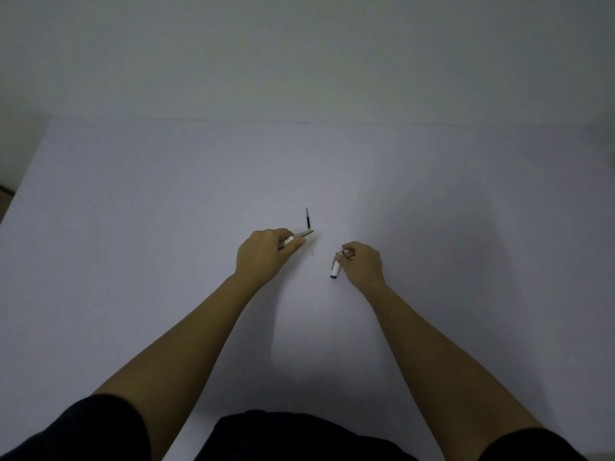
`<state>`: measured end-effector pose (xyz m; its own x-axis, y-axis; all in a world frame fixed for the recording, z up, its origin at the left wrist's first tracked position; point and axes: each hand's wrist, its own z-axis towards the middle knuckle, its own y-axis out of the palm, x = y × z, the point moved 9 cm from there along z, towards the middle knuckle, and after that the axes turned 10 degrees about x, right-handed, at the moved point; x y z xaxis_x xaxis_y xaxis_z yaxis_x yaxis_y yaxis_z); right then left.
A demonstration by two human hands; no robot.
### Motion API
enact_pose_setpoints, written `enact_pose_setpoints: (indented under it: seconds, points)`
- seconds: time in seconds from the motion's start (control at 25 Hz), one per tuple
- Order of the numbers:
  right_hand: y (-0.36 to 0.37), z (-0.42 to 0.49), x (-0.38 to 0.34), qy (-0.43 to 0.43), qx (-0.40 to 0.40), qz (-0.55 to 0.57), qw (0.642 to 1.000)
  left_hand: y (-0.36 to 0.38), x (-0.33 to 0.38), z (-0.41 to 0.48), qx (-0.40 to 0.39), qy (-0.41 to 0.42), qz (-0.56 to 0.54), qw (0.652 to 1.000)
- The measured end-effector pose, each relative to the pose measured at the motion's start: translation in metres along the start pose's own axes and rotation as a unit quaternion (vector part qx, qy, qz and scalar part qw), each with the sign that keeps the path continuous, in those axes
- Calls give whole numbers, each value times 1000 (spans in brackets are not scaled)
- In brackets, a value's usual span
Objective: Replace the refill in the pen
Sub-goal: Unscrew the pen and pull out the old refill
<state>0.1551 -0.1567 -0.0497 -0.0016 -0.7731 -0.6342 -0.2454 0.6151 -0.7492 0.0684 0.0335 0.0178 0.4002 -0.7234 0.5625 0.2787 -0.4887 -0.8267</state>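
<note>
My left hand [266,252] grips a slim silver-white pen part [299,236] whose pointed end sticks out to the right. Just beyond that tip a thin dark refill [307,219] lies on the white table [166,211], pointing away from me, with a yellowish end nearest the tip. My right hand [362,262] is closed on a white pen barrel [335,267], which hangs out to the left of the fingers with its dark open end toward me. The two hands are a short gap apart.
A plain wall rises behind the table's far edge [306,122]. The table's left edge [23,181] slants away at the left. My bare forearms stretch from dark sleeves at the bottom of the view.
</note>
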Motion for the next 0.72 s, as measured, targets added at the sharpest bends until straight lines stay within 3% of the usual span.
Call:
enact_pose_setpoints:
  seconds: [0.16, 0.32, 0.4, 0.52, 0.64, 0.72]
  points:
    - [-23, 2, -22, -38, 16, 15, 999, -11, 6, 1, -40, 16, -14, 999]
    - [-65, -2, -77, -148, 32, 34, 988, -26, 19, -5, -106, 55, -53, 991]
    - [-80, -10, -108, -220, 1, 23, 975, -36, 25, -9, -126, 74, -59, 988]
    - [-76, -36, -139, -309, -109, -66, 942, -54, 43, -19, -115, 149, -35, 981]
    - [-68, -58, -147, -346, -167, -160, 909, -66, 67, -29, -81, 229, -16, 970]
    - [-72, -64, -149, -335, -175, -171, 910, -71, 79, -33, -62, 261, -7, 963]
